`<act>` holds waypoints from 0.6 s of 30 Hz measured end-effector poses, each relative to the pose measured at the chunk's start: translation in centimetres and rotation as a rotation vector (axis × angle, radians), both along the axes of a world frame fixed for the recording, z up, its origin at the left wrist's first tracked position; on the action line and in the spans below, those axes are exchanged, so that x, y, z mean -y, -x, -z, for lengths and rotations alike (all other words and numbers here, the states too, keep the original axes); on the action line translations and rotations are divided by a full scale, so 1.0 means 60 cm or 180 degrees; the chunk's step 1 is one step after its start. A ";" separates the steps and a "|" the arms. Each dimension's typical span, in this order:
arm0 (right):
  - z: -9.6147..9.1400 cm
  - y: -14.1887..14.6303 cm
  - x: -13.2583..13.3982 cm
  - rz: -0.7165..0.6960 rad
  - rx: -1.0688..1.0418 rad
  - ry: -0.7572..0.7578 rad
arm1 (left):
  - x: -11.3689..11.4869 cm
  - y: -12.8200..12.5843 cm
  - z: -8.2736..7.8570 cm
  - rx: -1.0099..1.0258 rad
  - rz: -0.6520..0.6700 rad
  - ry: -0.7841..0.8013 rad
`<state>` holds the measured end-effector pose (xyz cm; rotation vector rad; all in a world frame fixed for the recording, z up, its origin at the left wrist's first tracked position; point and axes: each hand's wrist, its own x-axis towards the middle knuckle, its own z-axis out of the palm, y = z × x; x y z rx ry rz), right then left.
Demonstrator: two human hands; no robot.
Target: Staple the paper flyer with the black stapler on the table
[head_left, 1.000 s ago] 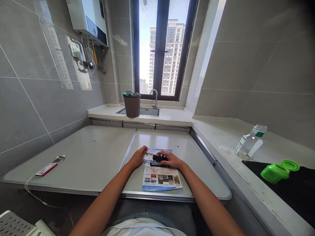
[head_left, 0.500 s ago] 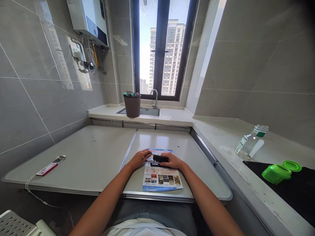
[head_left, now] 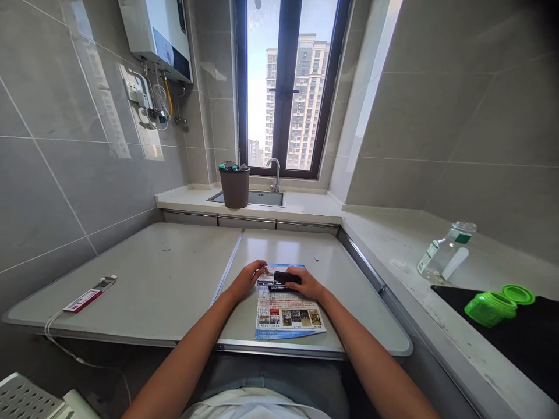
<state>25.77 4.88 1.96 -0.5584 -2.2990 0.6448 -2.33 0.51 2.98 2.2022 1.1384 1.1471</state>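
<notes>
A printed leaflet (head_left: 288, 320) with blue edges and a row of small photos lies flat on the table in front of me. On its upper half is a black stapler (head_left: 286, 277), its dark base against the paper and a shiny metal strip showing at its left end. My right hand (head_left: 305, 283) is closed round the right end of the stapler's top. Just left of the stapler, my left hand (head_left: 250, 279) rests at the leaflet's upper left edge, its fingers stretched and slightly apart. The fingertips partly cover the leaflet's corner.
The white folding table (head_left: 166, 291) has a metal seam. A red-and-white power strip (head_left: 89, 295) with a cable lies at left. On the counter stand a brown bin (head_left: 234, 187) by the sink (head_left: 266, 198), a clear bottle (head_left: 445, 256) and a green open container (head_left: 489, 308) at right.
My left hand has drawn slightly up and away from the stapler's metal end. My right hand and the stapler have shifted slightly right and up; the leaflet has moved a little right.
</notes>
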 end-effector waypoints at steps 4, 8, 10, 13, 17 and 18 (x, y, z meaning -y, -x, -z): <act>0.003 -0.003 -0.004 0.0128 -0.0102 -0.0093 | 0.000 0.002 -0.003 -0.0065 -0.0053 -0.0067; 0.003 -0.003 -0.002 0.0175 0.0050 -0.0118 | -0.004 0.003 0.000 -0.0145 0.0073 -0.0250; 0.004 -0.002 -0.002 0.0164 0.0078 -0.0116 | -0.005 0.002 0.001 -0.0193 0.0142 -0.0341; 0.008 -0.002 -0.004 0.0173 0.0081 -0.0133 | -0.005 0.002 0.001 -0.0246 0.0202 -0.0346; 0.010 -0.003 -0.007 0.0161 0.0112 -0.0172 | -0.002 0.001 0.002 -0.0247 0.0274 -0.0316; 0.010 -0.003 -0.007 0.0160 0.0112 -0.0184 | -0.002 0.001 0.002 -0.0231 0.0301 -0.0285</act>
